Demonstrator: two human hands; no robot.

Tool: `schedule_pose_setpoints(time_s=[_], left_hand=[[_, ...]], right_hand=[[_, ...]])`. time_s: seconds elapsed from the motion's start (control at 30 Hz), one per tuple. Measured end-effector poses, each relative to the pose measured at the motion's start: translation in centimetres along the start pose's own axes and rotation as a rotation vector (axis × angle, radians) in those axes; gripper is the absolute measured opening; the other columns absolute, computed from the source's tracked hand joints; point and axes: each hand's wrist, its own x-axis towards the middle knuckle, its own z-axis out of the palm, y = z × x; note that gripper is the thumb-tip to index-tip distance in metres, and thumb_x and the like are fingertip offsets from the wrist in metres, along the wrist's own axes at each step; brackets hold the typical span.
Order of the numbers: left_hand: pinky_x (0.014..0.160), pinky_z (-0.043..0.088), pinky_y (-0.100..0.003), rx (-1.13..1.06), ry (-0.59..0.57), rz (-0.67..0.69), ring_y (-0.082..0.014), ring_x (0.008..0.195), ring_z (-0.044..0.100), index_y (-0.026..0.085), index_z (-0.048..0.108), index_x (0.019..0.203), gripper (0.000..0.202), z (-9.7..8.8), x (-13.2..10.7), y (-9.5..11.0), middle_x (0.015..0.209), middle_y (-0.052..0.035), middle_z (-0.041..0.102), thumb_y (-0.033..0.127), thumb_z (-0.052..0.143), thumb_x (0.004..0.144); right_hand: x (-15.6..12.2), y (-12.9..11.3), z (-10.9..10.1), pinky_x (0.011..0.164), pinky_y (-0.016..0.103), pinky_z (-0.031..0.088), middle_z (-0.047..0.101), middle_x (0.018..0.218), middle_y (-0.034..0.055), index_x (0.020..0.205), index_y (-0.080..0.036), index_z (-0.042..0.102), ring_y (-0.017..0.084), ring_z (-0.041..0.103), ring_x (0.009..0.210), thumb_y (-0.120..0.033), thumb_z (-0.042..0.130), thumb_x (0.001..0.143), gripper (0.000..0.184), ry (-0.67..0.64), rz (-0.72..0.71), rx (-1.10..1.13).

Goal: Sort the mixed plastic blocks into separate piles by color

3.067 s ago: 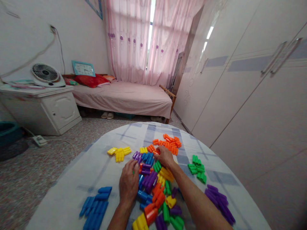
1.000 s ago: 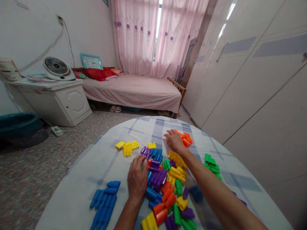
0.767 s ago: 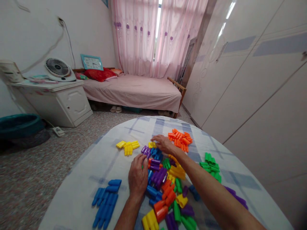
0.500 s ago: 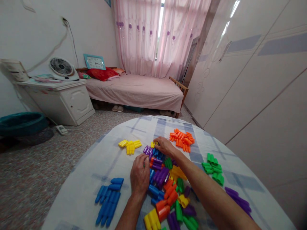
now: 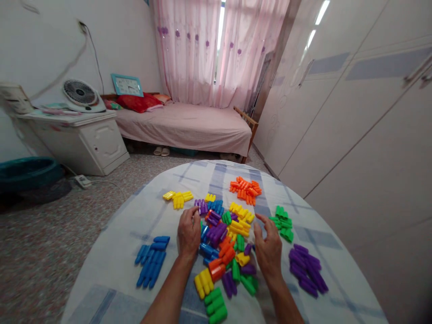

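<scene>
A mixed heap of coloured plastic tube-shaped blocks lies between my hands. My left hand (image 5: 189,231) rests at the heap's left edge, fingers loosely bent and thumb a little apart, with no block visible in it. Its fingertips are close to a purple block (image 5: 201,206); whether they touch is unclear. On the heap's right side, my right hand (image 5: 268,240) hovers with thumb and fingers spread, holding nothing. Nearest to it are yellow blocks (image 5: 240,228) and a small purple block (image 5: 248,249). Orange blocks (image 5: 227,252) and blue blocks (image 5: 208,250) lie mid-heap.
Sorted groups surround the heap: yellow blocks (image 5: 178,198), blue blocks (image 5: 151,263), orange blocks (image 5: 245,190), green blocks (image 5: 282,222) and purple blocks (image 5: 308,270). All lie on a round table with a checked cloth (image 5: 114,252). A bed (image 5: 189,123) stands beyond.
My right hand has drawn back from the far side of the heap to its right side, fingers now apart. A small yellow block stays at the far edge. The view has shifted slightly.
</scene>
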Motion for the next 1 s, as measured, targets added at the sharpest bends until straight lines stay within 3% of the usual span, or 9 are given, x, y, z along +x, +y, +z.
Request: schedule_pose_setpoints(time_s=[0.17, 0.43, 0.67, 0.87, 1.0], left_hand=[[0.096, 0.045, -0.039, 0.046, 0.015, 0.098, -0.0203, 0.104, 0.056, 0.019, 0.060, 0.101, 0.025, -0.2, -0.4, 0.3, 0.103, -0.0076, 0.061, 0.025, 0.039, 0.088], [0.100, 0.042, -0.040, 0.223, -0.075, 0.086, -0.0230, 0.110, 0.054, 0.016, 0.062, 0.102, 0.027, 0.0, 0.8, 1.8, 0.110, -0.0102, 0.058, 0.022, 0.049, 0.080], [0.096, 0.041, -0.036, 0.432, -0.233, 0.035, -0.0223, 0.110, 0.055, 0.013, 0.060, 0.107, 0.031, 0.5, 3.8, 1.7, 0.110, -0.0138, 0.061, 0.026, 0.052, 0.080], [0.092, 0.041, -0.033, 0.444, -0.320, -0.007, -0.0223, 0.102, 0.058, 0.013, 0.063, 0.103, 0.035, 1.7, 5.2, 1.6, 0.102, -0.0113, 0.065, 0.029, 0.062, 0.072], [0.089, 0.043, -0.031, 0.419, -0.341, -0.038, -0.0208, 0.100, 0.059, 0.012, 0.063, 0.108, 0.040, 1.0, 5.3, 2.1, 0.104, -0.0101, 0.065, 0.025, 0.062, 0.070]], right_hand=[[-2.8, 2.5, 0.3, 0.098, 0.040, 0.036, 0.059, 0.115, 0.0118, 0.113, -0.017, 0.057, 0.024, 0.051, 0.111, -0.042, 0.035, 0.090, 0.040, 0.066, 0.057, -0.024], [-3.1, 3.7, 1.7, 0.099, 0.036, 0.035, 0.058, 0.117, 0.0117, 0.114, -0.016, 0.056, 0.023, 0.051, 0.111, -0.044, 0.029, 0.091, 0.046, -0.050, 0.223, 0.104], [-3.1, 3.9, 1.7, 0.098, 0.036, 0.036, 0.060, 0.115, 0.0122, 0.114, -0.015, 0.058, 0.023, 0.052, 0.110, -0.043, 0.029, 0.091, 0.047, -0.029, 0.224, 0.103], [-3.2, 4.1, 2.0, 0.098, 0.036, 0.036, 0.059, 0.114, 0.0112, 0.113, -0.016, 0.058, 0.023, 0.052, 0.109, -0.042, 0.031, 0.091, 0.044, -0.040, 0.197, 0.100], [-3.2, 4.2, 2.1, 0.096, 0.036, 0.037, 0.060, 0.111, 0.0109, 0.111, -0.015, 0.058, 0.022, 0.052, 0.106, -0.043, 0.032, 0.090, 0.044, -0.029, 0.198, 0.110]])
